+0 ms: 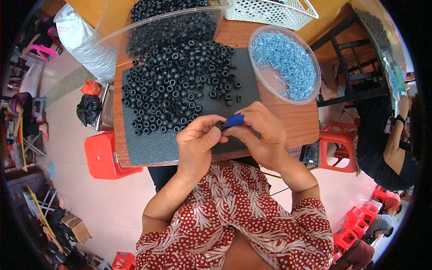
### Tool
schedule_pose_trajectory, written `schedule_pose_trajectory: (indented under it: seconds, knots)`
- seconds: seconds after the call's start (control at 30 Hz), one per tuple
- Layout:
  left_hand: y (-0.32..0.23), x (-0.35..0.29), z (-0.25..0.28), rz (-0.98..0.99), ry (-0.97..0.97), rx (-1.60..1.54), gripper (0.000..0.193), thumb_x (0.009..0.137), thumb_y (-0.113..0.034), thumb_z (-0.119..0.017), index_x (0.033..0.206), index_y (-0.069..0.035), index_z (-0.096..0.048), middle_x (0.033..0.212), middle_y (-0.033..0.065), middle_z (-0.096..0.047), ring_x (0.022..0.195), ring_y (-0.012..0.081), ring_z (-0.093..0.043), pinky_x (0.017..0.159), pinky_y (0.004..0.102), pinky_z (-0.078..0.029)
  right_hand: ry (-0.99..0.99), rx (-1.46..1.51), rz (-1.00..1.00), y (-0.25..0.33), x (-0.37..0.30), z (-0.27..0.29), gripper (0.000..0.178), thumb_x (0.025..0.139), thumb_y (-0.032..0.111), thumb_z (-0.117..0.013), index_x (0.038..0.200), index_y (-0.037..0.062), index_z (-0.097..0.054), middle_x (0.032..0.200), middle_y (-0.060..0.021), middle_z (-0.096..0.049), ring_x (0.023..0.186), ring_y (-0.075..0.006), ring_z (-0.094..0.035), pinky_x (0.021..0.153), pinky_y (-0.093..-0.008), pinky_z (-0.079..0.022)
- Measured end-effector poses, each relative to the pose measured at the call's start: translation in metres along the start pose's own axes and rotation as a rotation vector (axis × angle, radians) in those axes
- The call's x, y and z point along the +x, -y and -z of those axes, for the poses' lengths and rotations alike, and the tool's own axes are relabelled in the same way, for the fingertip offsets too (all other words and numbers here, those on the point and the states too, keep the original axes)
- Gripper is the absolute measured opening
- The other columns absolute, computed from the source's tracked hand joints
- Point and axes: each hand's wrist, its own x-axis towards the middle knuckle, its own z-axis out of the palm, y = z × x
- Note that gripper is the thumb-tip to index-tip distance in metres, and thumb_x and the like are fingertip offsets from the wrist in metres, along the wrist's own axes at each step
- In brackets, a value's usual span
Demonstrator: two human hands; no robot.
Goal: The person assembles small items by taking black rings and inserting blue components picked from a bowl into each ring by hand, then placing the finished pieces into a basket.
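My left hand (198,139) pinches a small black hollow round part (220,125) between thumb and fingers, above the mat's front edge. Close against it, the closed fingertips of my right hand (265,135) meet the part's right side. A bright blue piece (235,120) sits at the right fingertips; whether it is held or wrapped on a finger, I cannot tell. Beyond both hands, many loose black hollow parts (173,87) lie heaped on a dark grey mat (150,150). At the right, a round clear tub (268,83) contains many tiny translucent blue pieces (288,63).
A clear plastic bin (108,42) of more black parts stands at the back, with a white perforated basket (270,13) beside it. Red stools (101,155) flank the wooden table (294,121). A white sack (85,40) stands left. Another person's arm (396,139) shows far right.
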Motion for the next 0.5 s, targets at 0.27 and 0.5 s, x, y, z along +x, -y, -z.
schedule_pose_trajectory:
  seconds: [0.27, 0.5]
  knots:
    - [0.0006, -0.0002, -0.0033, -0.002, -0.009, 0.005, 0.023, 0.085, -0.007, -0.061, 0.104, 0.005, -0.058, 0.093, 0.0083, -0.063, 0.075, 0.0121, -0.059, 0.072, 0.0245, -0.05, 0.0, 0.023, -0.04, 0.0044, 0.0015, 0.001, 0.019, 0.068, -0.003, -0.071, 0.085, 0.0001, -0.063, 0.081, -0.0086, -0.06, 0.067, -0.0167, -0.053, 0.056, -0.0266, -0.042]
    - [0.0015, -0.0027, -0.004, -0.124, -0.051, 0.276, 0.022, 0.086, -0.008, -0.061, 0.104, 0.005, -0.059, 0.092, 0.0056, -0.062, 0.078, 0.0089, -0.058, 0.072, 0.0217, -0.05, 0.036, -0.038, -0.033, 0.0047, 0.003, 0.0021, 0.018, 0.068, -0.004, -0.07, 0.084, -0.0008, -0.062, 0.081, -0.0093, -0.059, 0.066, -0.0173, -0.053, 0.055, -0.0266, -0.042]
